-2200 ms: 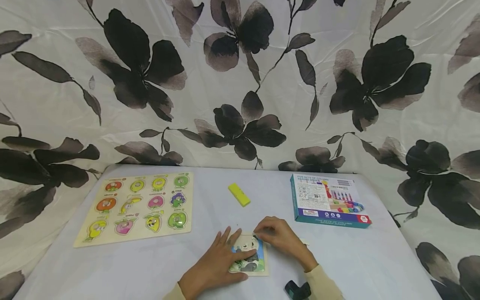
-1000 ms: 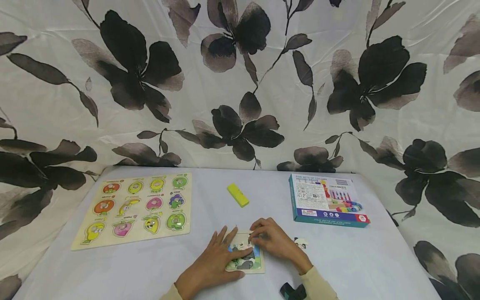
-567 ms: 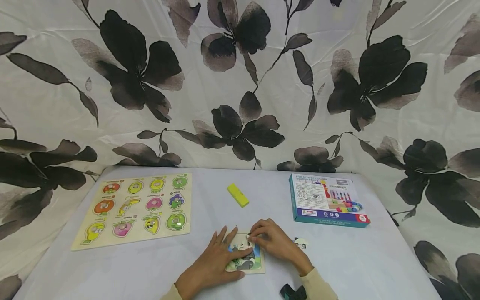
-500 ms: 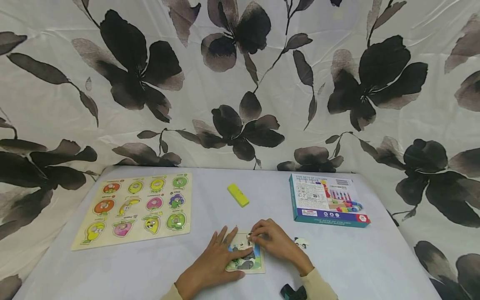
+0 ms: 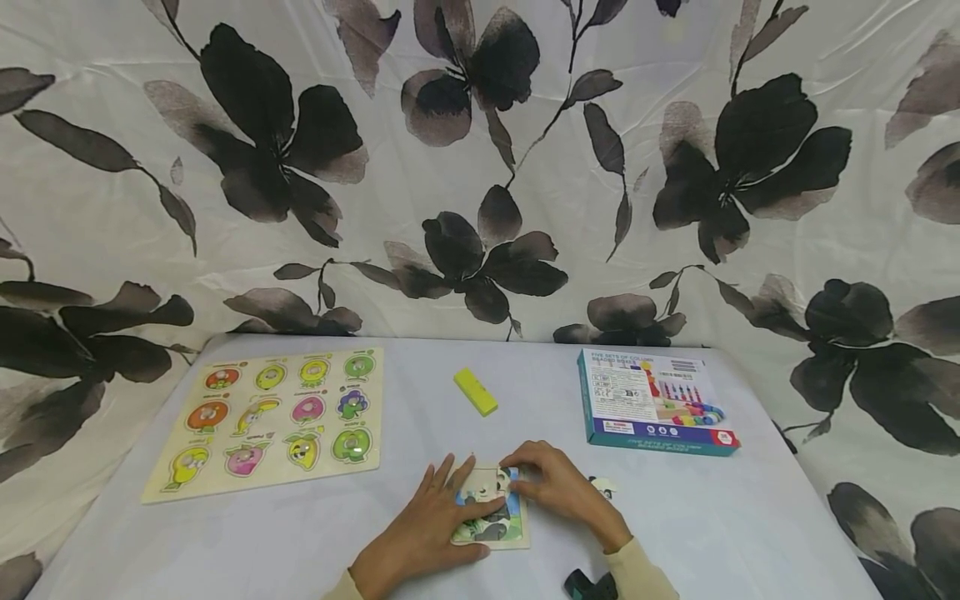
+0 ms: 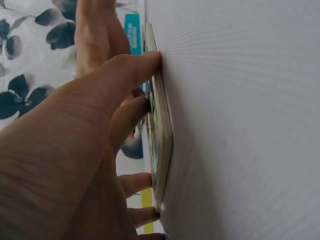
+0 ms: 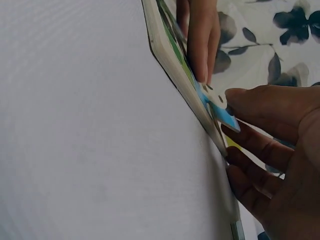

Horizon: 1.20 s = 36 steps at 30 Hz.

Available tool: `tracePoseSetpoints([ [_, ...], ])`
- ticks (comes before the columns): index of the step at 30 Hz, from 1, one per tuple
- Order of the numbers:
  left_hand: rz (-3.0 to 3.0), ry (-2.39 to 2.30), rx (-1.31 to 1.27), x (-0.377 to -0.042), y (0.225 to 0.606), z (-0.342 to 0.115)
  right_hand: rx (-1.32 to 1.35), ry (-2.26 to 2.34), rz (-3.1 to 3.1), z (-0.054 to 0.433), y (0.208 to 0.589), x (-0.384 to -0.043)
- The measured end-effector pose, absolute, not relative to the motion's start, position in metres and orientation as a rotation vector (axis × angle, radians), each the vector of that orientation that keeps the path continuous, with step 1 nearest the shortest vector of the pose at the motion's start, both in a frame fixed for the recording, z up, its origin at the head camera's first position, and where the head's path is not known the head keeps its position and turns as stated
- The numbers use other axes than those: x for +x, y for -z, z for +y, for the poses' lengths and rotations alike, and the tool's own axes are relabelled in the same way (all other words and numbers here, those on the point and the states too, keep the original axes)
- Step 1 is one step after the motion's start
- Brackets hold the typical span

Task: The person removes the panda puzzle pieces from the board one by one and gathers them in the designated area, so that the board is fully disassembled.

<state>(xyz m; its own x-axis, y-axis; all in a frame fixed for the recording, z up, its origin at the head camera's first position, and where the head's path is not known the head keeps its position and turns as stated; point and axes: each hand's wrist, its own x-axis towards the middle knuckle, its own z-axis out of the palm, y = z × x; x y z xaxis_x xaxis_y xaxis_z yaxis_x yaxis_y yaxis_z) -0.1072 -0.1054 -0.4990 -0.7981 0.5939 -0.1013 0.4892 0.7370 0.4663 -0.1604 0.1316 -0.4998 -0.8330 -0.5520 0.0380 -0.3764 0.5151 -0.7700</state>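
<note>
A small panda jigsaw (image 5: pixel 512 533) in a shallow wooden frame lies flat on the white table. My left hand (image 5: pixel 427 523) rests across it with fingers spread, the index finger over the picture and the thumb at the near edge. In the left wrist view the thumb of my left hand (image 6: pixel 107 92) touches the frame's side. At the upper right corner, my right hand (image 5: pixel 562 492) pinches a blue and cream puzzle piece (image 7: pixel 227 118), tilted up from the frame (image 7: pixel 185 92) in the right wrist view. Partly hidden beyond my right wrist lies a loose panda-face piece (image 5: pixel 604 485).
A fruit puzzle board (image 5: pixel 262 425) lies at the left. A yellow block (image 5: pixel 476 392) sits behind the jigsaw, and a boxed bead set (image 5: pixel 660 404) stands back right. A black object (image 5: pixel 588 585) lies near my right sleeve. A floral cloth (image 5: pixel 480 167) hangs behind the table.
My right hand's fingers have spread a little at the jigsaw's upper right corner, and more blue shows there. The left hand keeps its place on the frame.
</note>
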Motion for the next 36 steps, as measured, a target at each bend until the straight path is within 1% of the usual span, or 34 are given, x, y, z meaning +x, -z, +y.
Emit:
tracePoseSetpoints([
  [12,2.704,-0.608,0.847,-0.1054,0.4996,-0.1052,-0.834,1.129,2.592,0.1403,0.4981,-0.1606],
  [36,2.713,-0.622,0.847,-0.1045,0.4999,-0.1057,-0.863,1.14,2.622,0.1384,0.5036,-0.1624],
])
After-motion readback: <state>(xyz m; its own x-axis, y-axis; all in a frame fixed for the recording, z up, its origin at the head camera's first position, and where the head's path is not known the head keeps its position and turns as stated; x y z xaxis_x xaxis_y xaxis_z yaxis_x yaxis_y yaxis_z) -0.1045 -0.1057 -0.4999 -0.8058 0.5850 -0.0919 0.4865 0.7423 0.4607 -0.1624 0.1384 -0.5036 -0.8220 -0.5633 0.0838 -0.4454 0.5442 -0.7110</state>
